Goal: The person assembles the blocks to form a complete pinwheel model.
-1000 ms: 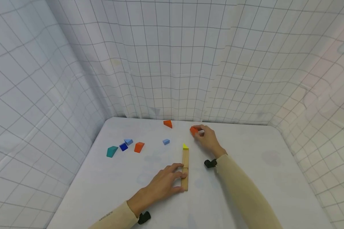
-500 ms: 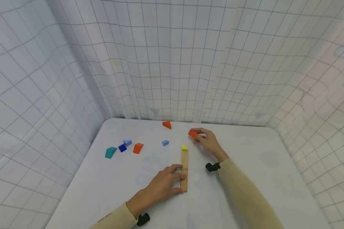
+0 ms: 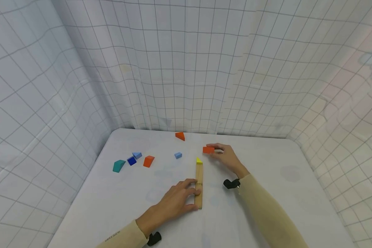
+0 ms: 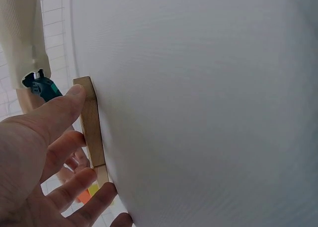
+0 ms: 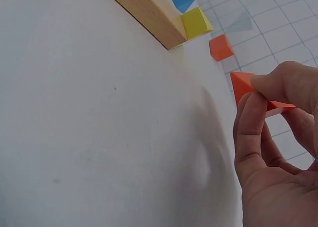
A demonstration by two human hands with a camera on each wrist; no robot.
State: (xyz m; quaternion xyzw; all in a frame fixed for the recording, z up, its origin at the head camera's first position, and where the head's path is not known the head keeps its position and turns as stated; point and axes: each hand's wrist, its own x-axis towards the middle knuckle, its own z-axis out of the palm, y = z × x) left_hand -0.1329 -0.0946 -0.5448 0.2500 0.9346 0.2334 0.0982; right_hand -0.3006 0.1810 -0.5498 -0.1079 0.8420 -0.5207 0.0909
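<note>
My left hand [image 3: 177,199] lies along the left side of two wooden blocks that stand end to end in a row. Its thumb touches the near block [image 4: 90,130] by the near end, and the spread fingers rest along the blocks' side. At the far end of the far block [image 3: 199,173] sits a small yellow wedge [image 3: 199,161]. My right hand [image 3: 228,159] pinches an orange block [image 5: 241,84] between thumb and fingers, raised above the table to the right of and beyond the yellow wedge. In the right wrist view this block shows a pointed corner; fingers cover part of it.
On the left of the white table [image 3: 254,213] lie a teal block [image 3: 119,166], a dark blue block [image 3: 131,161], a light blue wedge [image 3: 137,155] and an orange block [image 3: 148,161]. Farther back are a light blue block [image 3: 178,155] and an orange wedge [image 3: 180,136]. Gridded curtains [image 3: 186,69] surround the table.
My right hand has brought the orange block nearer to me and turned it, so a flat rectangular face now shows. My left hand stays at the wooden blocks.
</note>
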